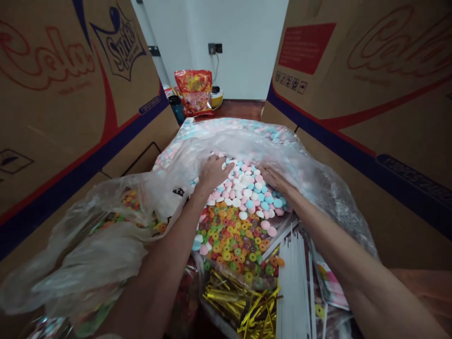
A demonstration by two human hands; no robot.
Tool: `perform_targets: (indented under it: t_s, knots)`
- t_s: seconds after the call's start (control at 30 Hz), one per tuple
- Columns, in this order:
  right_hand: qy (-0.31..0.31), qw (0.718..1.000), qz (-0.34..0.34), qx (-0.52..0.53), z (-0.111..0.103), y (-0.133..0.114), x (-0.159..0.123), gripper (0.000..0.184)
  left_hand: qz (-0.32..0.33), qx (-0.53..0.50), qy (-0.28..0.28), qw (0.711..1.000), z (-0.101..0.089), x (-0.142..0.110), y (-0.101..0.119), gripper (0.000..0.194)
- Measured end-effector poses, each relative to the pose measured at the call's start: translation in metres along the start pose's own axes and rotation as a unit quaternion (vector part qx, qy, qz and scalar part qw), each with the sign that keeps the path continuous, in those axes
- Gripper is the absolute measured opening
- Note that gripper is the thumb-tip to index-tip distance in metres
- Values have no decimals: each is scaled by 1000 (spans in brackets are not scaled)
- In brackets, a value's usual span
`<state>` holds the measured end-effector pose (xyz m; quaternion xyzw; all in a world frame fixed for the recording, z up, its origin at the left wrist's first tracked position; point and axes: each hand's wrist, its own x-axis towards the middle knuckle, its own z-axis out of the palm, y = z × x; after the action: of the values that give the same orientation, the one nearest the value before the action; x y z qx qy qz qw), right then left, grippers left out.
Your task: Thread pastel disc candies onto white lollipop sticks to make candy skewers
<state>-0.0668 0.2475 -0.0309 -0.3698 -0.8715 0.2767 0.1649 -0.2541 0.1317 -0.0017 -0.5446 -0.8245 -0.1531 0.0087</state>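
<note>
Both my hands reach into a large clear plastic bag (226,136) of pastel round candies (245,181), pink, white and blue. At the left of the pile lies my left hand (215,170), thumb apart from the other fingers, whose tips are partly buried. My right hand (272,176) rests against the pile's right side with its fingers stretched forward and partly hidden by candies and plastic. In front of the pastel candies are colourful ring gummies (235,235). Closer to me sit gold twist ties (243,301) and a bundle of white sticks (294,287).
Tall cardboard boxes flank me, one on the left (70,103) and one on the right (360,94). A crumpled plastic bag (95,263) holds more gummies at the left. Behind the candy stand a red candy packet (194,92) and a dark cup (176,109).
</note>
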Motion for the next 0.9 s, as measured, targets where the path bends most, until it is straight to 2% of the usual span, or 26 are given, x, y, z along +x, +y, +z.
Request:
perform_targets:
  t_s: [0.1, 0.23, 0.37, 0.57, 0.73, 0.9]
  knots:
    - [-30, 1000, -1, 4, 1, -6, -5, 53, -2, -20, -41, 999, -3, -7, 7, 48]
    - [-36, 999, 21, -21, 2, -9, -20, 51, 3, -42, -79, 996, -8, -16, 16, 46]
    - [-24, 997, 38, -60, 4, -12, -38, 52, 41, -67, -99, 992, -15, -26, 24, 46]
    - [-3, 991, 56, -119, 5, -17, -68, 46, 68, -46, -110, 991, -20, -48, 40, 47]
    - [-16, 989, 42, -139, -11, -25, -73, 44, 111, -25, -79, 990, -16, -69, 46, 45]
    - [10, 981, 56, -184, -36, -52, -82, 39, 95, -37, -96, 990, -24, -84, 43, 53]
